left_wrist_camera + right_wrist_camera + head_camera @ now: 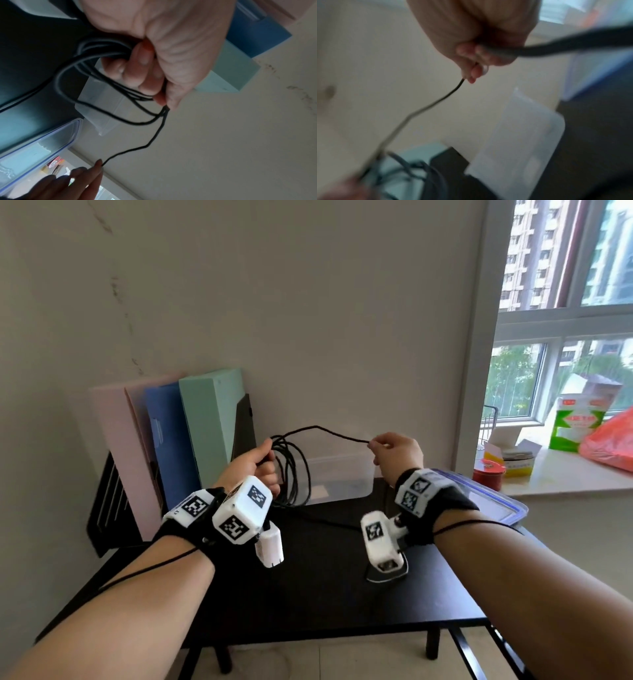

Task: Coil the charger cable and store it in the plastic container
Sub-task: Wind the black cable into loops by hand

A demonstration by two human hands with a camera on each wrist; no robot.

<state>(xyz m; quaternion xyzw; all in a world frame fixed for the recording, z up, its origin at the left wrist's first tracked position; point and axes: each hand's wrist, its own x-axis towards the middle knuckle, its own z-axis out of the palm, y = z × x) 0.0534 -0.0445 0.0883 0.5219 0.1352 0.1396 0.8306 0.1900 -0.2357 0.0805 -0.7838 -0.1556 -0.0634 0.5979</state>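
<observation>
Several loops of charger cable [291, 470] hang gripped in the left hand [262, 463]; the right hand [397, 451] pinches the free run. Advise feeding even loops leftward, slack controlled. Plastic container [339, 474] stands open behind, on the tabletop [308, 577].

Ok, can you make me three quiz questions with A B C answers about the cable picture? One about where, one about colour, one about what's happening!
1. Where is the plastic container?
A. on the black table
B. on the windowsill
C. on the floor

2. What colour is the cable?
A. white
B. red
C. black

3. What is the left hand doing?
A. resting flat
B. gripping the coiled loops
C. holding the lid

Answers: A, it stands on the tabletop by the wall; C, every loop is black; B, its fingers curl round the loops while the right hand pinches the free strand.
</observation>
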